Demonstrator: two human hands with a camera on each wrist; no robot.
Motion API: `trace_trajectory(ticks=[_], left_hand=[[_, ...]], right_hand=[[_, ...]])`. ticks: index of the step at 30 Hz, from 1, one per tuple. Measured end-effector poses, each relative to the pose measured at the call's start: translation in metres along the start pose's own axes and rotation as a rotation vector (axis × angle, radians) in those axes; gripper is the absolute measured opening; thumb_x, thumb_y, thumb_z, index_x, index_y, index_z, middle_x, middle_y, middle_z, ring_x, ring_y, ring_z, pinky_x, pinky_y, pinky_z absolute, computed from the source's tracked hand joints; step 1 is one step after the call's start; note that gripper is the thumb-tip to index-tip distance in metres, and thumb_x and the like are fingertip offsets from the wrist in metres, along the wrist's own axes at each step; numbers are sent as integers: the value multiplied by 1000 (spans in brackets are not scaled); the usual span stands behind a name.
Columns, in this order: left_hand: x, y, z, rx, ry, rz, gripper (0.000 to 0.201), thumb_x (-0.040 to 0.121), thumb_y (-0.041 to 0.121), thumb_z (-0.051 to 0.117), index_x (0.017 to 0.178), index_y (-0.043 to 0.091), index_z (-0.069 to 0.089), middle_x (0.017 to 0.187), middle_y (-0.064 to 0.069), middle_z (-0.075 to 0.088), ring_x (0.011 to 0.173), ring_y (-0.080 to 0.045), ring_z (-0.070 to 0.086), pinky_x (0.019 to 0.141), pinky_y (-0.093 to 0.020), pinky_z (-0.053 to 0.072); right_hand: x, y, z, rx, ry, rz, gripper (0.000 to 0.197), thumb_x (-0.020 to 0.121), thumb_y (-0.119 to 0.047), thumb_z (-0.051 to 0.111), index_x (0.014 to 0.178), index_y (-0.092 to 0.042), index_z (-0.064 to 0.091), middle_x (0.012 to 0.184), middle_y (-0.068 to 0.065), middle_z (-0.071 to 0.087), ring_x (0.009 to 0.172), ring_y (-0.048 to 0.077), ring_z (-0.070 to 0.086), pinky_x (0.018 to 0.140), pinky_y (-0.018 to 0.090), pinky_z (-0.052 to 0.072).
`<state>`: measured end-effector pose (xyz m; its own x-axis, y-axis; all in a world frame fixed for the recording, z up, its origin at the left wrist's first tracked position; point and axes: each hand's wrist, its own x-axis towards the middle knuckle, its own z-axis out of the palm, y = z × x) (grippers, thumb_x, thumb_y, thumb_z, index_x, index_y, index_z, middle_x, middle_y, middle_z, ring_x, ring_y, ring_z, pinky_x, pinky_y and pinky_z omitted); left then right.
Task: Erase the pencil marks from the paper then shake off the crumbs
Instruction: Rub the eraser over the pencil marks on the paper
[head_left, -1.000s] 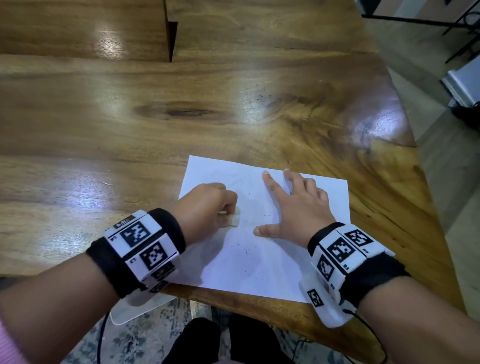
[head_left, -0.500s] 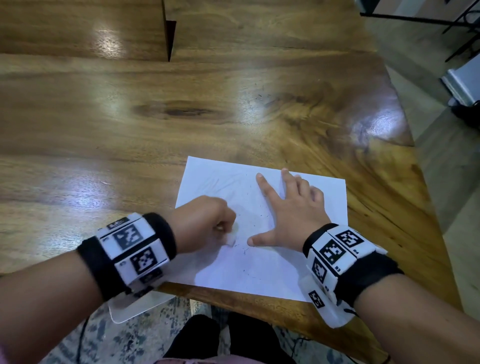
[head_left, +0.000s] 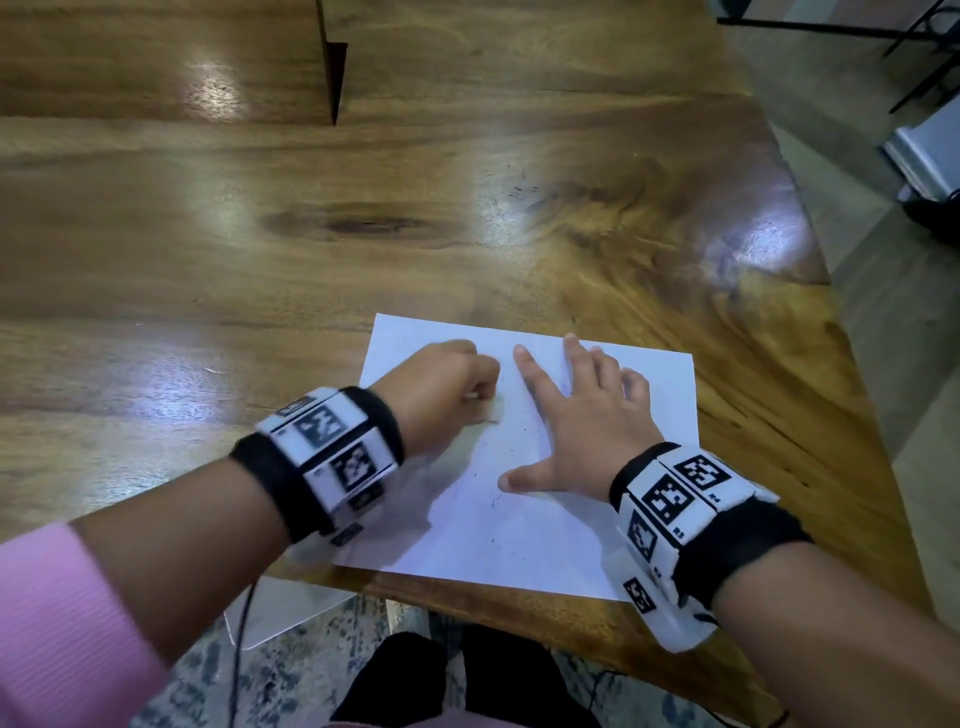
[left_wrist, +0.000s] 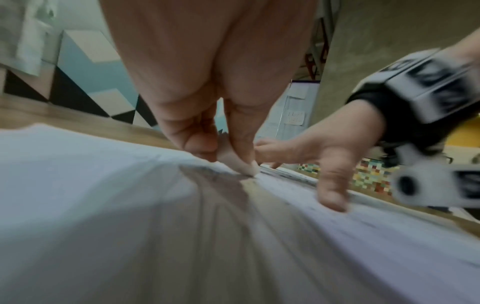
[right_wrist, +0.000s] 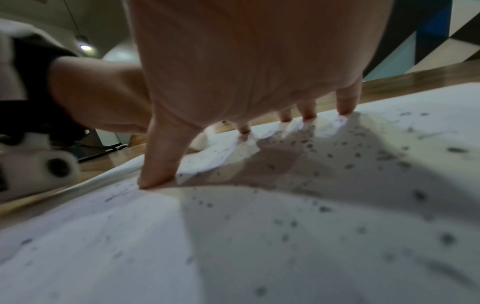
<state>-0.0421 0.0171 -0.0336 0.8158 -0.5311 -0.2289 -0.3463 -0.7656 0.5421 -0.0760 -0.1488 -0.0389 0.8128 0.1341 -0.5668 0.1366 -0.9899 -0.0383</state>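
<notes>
A white sheet of paper lies at the near edge of the wooden table. My left hand pinches a small pale eraser and presses its tip onto the sheet's upper left part; the left wrist view shows the eraser between thumb and finger, touching the paper. My right hand lies flat with spread fingers on the sheet's right half, pressing it down. Dark eraser crumbs are scattered over the paper around the right hand's fingers.
The table's near edge runs just under the sheet, with a patterned floor below. A gap between two tabletops shows at the far left. Dark chair or stand legs are at the far right.
The left hand with the eraser has moved up the sheet, away from me, after sliding toward me half a second ago. The right hand stays flat on the paper.
</notes>
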Motion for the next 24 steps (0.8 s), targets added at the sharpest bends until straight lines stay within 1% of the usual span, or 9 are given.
trace_trajectory(ticks=[3, 6, 8, 12, 14, 17, 19, 21, 24], left_hand=[[-2, 0, 5, -24, 2, 8, 12, 81, 10, 59, 71, 15, 54, 65, 11, 33, 72, -19, 42, 63, -23, 27], [-48, -11, 11, -44, -167, 93, 15, 80, 9, 57, 68, 17, 54, 68, 9, 40, 69, -15, 42, 54, -22, 26], [-59, -16, 10, 1, -232, 141, 10, 79, 11, 59, 70, 16, 57, 75, 7, 44, 70, -12, 46, 57, -18, 31], [-14, -4, -1, 32, -22, 43, 9, 79, 12, 62, 72, 9, 58, 65, 8, 35, 72, -19, 42, 52, -21, 24], [0, -2, -3, 8, 39, 6, 13, 80, 12, 62, 69, 14, 54, 64, 11, 32, 72, -19, 42, 51, -14, 23], [-29, -15, 4, 16, -68, 85, 28, 79, 10, 60, 60, 21, 42, 66, 7, 37, 68, -17, 43, 54, -15, 27], [-57, -23, 7, 6, -178, 115, 17, 77, 9, 60, 64, 17, 53, 71, 8, 45, 67, -13, 49, 58, -21, 37], [-63, -25, 8, -12, -231, 121, 12, 77, 7, 61, 70, 17, 61, 73, 9, 48, 69, -10, 51, 60, -15, 38], [-32, -14, 1, 22, -103, 74, 13, 78, 13, 63, 67, 14, 57, 65, 9, 38, 69, -15, 43, 54, -13, 26]], right_hand=[[-1, 0, -1, -3, -12, -2, 121, 62, -81, 56, 144, -41, -23, 155, 10, -23, 143, 32, -13, 113, 50, 0], [-1, 0, -2, -9, -12, 0, 121, 61, -83, 56, 144, -41, -23, 155, 10, -23, 144, 32, -12, 113, 50, 1], [-1, 0, -2, -13, -14, 1, 121, 61, -83, 55, 144, -41, -23, 155, 10, -23, 144, 32, -12, 113, 50, 1], [-1, -1, -2, -9, -12, 4, 121, 62, -82, 56, 144, -41, -23, 155, 10, -23, 144, 32, -12, 113, 50, 1], [-1, 0, -2, -7, -15, 4, 120, 62, -82, 56, 144, -42, -23, 155, 9, -23, 144, 32, -13, 113, 50, 1], [-1, 1, -2, -1, -10, -2, 120, 62, -82, 56, 144, -42, -22, 155, 9, -22, 144, 31, -12, 113, 49, 1], [-1, 1, -1, 6, -5, -5, 120, 62, -82, 56, 144, -42, -22, 155, 10, -22, 143, 31, -13, 113, 49, 0], [-1, 1, -1, 10, -6, -5, 120, 62, -82, 56, 144, -42, -22, 155, 9, -22, 144, 31, -13, 113, 49, 0], [-1, 1, -1, 8, -7, -1, 119, 62, -81, 56, 144, -42, -22, 155, 9, -23, 144, 31, -13, 113, 49, 0]])
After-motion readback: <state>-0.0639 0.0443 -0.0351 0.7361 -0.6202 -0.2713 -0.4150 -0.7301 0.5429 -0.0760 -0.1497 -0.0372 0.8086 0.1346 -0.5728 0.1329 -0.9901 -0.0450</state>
